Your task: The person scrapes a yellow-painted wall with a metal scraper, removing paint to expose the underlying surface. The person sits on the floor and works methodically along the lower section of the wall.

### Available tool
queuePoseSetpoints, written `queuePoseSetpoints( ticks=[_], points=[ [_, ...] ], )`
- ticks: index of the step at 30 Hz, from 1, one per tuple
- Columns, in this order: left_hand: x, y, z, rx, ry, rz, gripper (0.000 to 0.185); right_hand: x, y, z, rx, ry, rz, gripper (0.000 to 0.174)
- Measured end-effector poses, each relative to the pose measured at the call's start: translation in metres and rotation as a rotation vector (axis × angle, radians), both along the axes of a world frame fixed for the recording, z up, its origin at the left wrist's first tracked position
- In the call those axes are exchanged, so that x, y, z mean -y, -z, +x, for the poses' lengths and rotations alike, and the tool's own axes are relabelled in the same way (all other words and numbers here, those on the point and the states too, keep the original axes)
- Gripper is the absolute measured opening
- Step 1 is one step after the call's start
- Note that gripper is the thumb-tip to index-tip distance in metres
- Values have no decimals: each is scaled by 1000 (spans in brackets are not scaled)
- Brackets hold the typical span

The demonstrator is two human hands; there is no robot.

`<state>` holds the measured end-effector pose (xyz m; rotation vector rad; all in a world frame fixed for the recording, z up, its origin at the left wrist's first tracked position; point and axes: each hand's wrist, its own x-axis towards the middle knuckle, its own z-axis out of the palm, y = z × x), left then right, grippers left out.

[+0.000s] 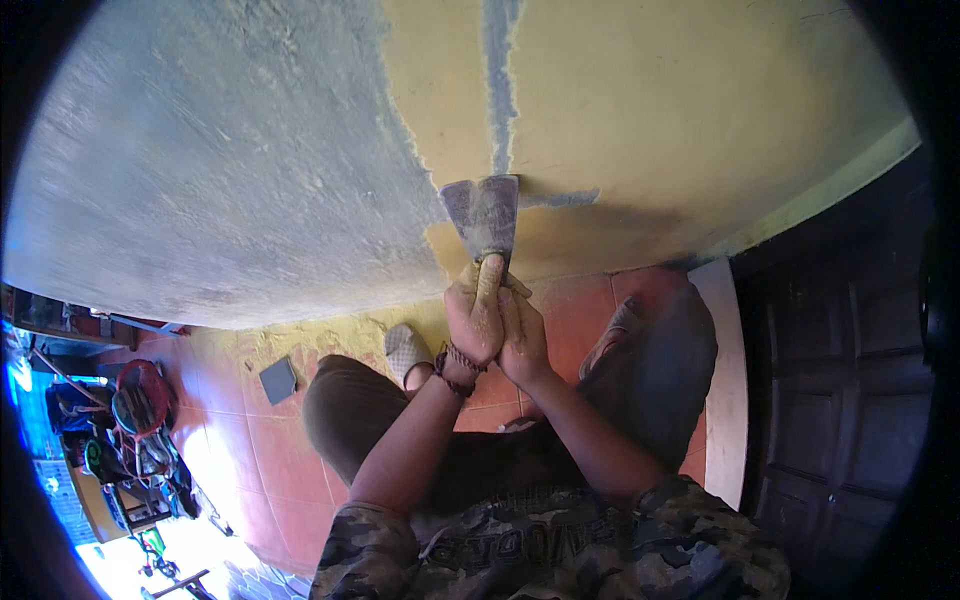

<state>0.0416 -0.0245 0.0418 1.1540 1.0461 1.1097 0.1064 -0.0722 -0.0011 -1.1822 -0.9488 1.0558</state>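
Both my hands are closed together around the handle of a putty knife (pixel 487 214), whose wide metal blade points up and rests against the wall. My left hand (pixel 480 311) wears braided bracelets at the wrist and has its thumb along the base of the blade. My right hand (pixel 523 334) presses against it from the other side; the handle is mostly hidden between them. The wall (pixel 637 105) bears yellow paint, with a narrow scraped grey strip (pixel 499 82) running up from the blade and a short one branching right. A broad bare grey area (pixel 247 165) spreads on the left.
Yellow paint scrapings (pixel 322 337) lie along the wall's foot on the red tile floor (pixel 281 457). A grey square piece (pixel 278 381) lies at the left. A dark panelled door (pixel 817 390) stands at the right, and a cluttered pile (pixel 139 420) at the far left.
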Motion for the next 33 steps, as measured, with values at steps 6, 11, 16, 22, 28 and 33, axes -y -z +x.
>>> queuePoseSetpoints(
  ticks=[6,11,16,22,28,33],
  points=[
    [-3,-4,2,-12,-5,60,39,-3,-4,3,52,46,3,45],
    [2,-15,5,36,18,3,39,-2,-6,4,-16,33,-24,45],
    [3,-25,9,68,19,-22,37,-1,-20,6,-65,19,42,42],
    [-2,-21,4,118,69,-13,37,-2,-16,6,-54,66,52,37],
    [-3,-13,2,340,199,-55,32,-2,0,10,-51,39,-21,32],
    [-3,-11,0,237,174,31,32,-1,-2,11,-10,28,47,31]
  ],
)
